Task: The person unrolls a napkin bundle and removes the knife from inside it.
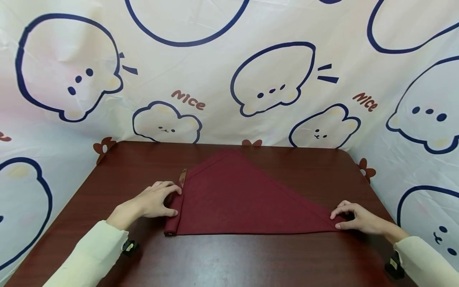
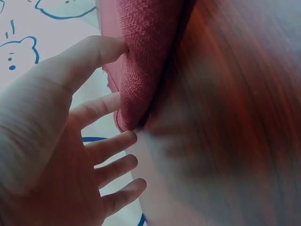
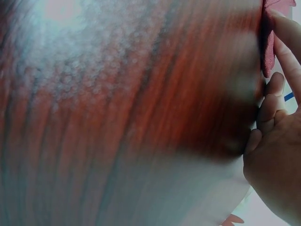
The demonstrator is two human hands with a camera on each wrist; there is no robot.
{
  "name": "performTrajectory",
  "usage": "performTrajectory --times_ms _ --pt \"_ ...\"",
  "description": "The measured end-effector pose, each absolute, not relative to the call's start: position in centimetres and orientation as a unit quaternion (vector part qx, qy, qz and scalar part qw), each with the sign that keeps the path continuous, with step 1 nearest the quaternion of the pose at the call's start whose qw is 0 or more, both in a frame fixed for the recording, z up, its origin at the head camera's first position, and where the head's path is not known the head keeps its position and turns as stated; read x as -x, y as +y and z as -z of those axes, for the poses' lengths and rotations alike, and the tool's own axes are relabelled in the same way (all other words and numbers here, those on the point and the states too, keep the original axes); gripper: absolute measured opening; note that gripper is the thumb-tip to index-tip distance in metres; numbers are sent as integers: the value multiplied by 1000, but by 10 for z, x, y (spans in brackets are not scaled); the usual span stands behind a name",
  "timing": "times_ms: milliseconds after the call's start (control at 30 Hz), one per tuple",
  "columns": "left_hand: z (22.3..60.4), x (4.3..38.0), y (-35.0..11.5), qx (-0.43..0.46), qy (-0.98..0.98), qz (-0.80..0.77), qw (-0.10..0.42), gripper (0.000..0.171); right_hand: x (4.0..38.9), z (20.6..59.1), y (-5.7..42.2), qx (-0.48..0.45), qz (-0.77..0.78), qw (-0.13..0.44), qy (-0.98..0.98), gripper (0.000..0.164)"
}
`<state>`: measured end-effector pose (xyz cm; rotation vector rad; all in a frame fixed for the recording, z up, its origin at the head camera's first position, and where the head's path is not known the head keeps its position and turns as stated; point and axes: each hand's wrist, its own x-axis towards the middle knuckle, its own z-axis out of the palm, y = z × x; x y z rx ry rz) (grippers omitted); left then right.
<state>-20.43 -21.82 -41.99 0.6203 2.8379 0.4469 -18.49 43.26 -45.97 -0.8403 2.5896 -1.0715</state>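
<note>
A dark red cloth (image 1: 244, 199), folded to a triangle, lies on the table with its peak at the back. Its left side forms a narrow roll (image 1: 173, 223). From the far end of that roll sticks a small brown, pointed piece (image 1: 183, 178) whose kind I cannot tell. My left hand (image 1: 152, 200) touches the roll's left side with thumb and forefinger spread along it; the left wrist view shows the other fingers (image 2: 120, 195) loosely apart. At the cloth's right corner, my right hand (image 1: 358, 218) pinches the fabric between thumb and forefinger, the other fingers curled under.
A dark brown wooden table (image 1: 251, 259) bears the cloth, and its glossy surface reflects light near the front. Behind and at both sides hangs a white curtain (image 1: 215, 71) with blue cartoon outlines. Each wrist wears a small black device (image 1: 130, 248).
</note>
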Motion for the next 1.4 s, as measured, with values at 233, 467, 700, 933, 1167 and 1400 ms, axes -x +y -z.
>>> performTrajectory --times_ms 233,467,700,933,1167,1400 --pt "423 203 -222 -208 957 -171 106 53 182 459 436 284 368 124 876 16" --pt "424 205 -227 -208 956 -178 102 55 182 457 435 281 368 121 878 16" --pt "423 205 -228 -208 956 -180 105 55 184 456 434 277 366 126 880 16" --pt "421 203 -227 -208 956 -176 109 56 185 456 433 284 368 122 877 17" --pt "422 200 -226 -200 957 -179 108 56 184 458 433 287 379 129 870 17" --pt "423 198 -227 -200 957 -186 102 56 185 460 433 297 381 122 867 18"
